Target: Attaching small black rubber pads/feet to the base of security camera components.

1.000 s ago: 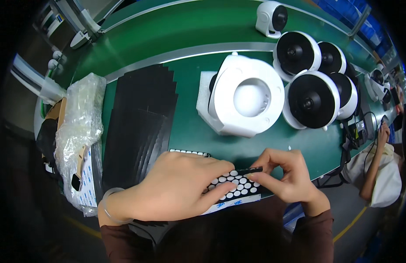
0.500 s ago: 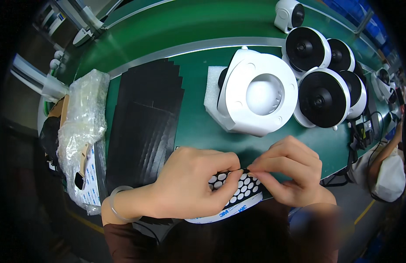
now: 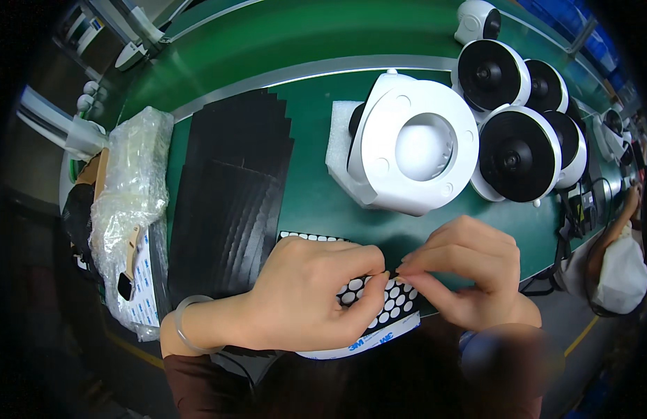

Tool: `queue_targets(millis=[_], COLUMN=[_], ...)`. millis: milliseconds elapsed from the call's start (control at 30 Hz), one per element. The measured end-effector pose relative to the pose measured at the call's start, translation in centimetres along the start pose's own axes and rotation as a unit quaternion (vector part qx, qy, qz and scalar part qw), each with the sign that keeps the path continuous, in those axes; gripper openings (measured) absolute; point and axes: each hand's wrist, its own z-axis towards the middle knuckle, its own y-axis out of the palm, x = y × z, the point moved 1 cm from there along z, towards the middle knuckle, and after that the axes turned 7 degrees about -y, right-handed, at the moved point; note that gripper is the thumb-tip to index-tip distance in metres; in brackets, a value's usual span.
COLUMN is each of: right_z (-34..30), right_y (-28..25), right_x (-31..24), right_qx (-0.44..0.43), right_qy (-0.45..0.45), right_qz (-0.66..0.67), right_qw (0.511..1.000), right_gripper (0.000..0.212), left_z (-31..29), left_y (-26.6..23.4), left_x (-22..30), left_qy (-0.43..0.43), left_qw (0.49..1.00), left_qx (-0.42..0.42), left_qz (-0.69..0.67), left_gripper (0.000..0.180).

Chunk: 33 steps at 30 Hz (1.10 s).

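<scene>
A black sheet dotted with round white pads (image 3: 393, 304) lies at the near edge of the bench, its white backing strip with blue print (image 3: 379, 340) curving along the near side. My left hand (image 3: 313, 290) is closed on this sheet, thumb and forefinger pinched at its far edge. Beside it, my right hand (image 3: 470, 269) is pinched shut at the same edge, close to the left fingertips. Whatever the right fingers hold is too small and dark to make out. Beyond my hands, a white camera housing with a round opening (image 3: 369, 157) rests on white foam (image 3: 339, 143).
Several white cameras with black round fronts (image 3: 512, 157) stand at the right. A stack of black sheets (image 3: 232, 181) lies left of centre. Farther left are a bubble-wrap package (image 3: 135, 167) and a watch (image 3: 128, 279). Another person's arm (image 3: 606, 251) shows at the far right.
The view has shifted slightly. My right fingertips have moved a little to the right, and more of the sheet's far edge shows beyond my left hand.
</scene>
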Motion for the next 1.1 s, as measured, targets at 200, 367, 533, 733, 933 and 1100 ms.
queue_targets(millis=[200, 367, 533, 733, 933, 1100], right_z=[0.6, 0.6, 0.5, 1.1, 1.1, 1.1], right_y=[-0.3, -0.3, -0.4, -0.4, -0.1, 0.0], right_x=[0.1, -0.1, -0.6, -0.1, 0.0, -0.4], right_qx=[-0.052, -0.049, -0.050, -0.002, -0.021, -0.026], right_qy=[0.043, 0.000, -0.015, 0.019, -0.001, -0.014], right_qz=[0.023, -0.027, -0.058, -0.015, -0.017, -0.054], right_qw=[0.997, 0.998, 0.997, 1.000, 1.000, 0.998], right_gripper=[0.012, 0.013, 0.015, 0.020, 0.016, 0.016], left_z=[-0.3, -0.3, 0.1, 0.3, 0.2, 0.1], left_y=[0.4, 0.5, 0.2, -0.8, -0.6, 0.0], left_x=[-0.1, 0.0, -0.1, -0.1, 0.1, -0.3], left_qy=[0.020, 0.029, -0.009, -0.042, -0.019, 0.016], left_qw=[0.998, 0.997, 0.999, 0.999, 0.998, 0.995], left_qx=[0.017, 0.029, 0.035, 0.021, 0.033, 0.094], left_qz=[0.051, 0.062, 0.024, 0.010, 0.040, 0.040], left_gripper=[0.007, 0.008, 0.006, 0.003, 0.002, 0.004])
